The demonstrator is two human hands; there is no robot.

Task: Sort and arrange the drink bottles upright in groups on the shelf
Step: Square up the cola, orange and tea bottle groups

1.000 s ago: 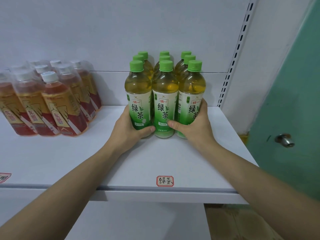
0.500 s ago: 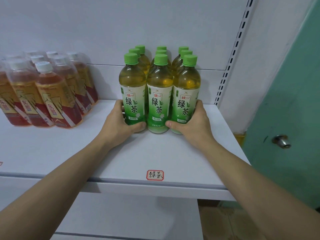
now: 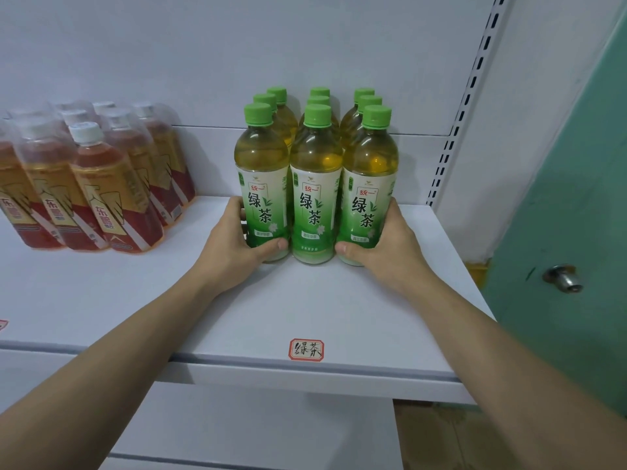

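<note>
Since a second ago the green tea bottles [image 3: 315, 184] have slid back toward the shelf [image 3: 305, 300] wall. My left hand [image 3: 234, 242] and right hand [image 3: 383, 245] hold the block's outer front bottles, fingers wrapped low. I'd squeeze inward evenly so the rows square up above the label sticker [image 3: 306, 349]. All are capped, full of yellow tea; the red tea bottles [image 3: 91, 184] stand well apart.

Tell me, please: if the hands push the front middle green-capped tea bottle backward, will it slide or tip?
The green-capped clear plastic tea bottle looks nearly full, so probably heavy and stable. It is tall and narrow, so a high push might tip it. Bottles close behind it and the smooth white shelf suggest a low push slides it only slightly.
</note>
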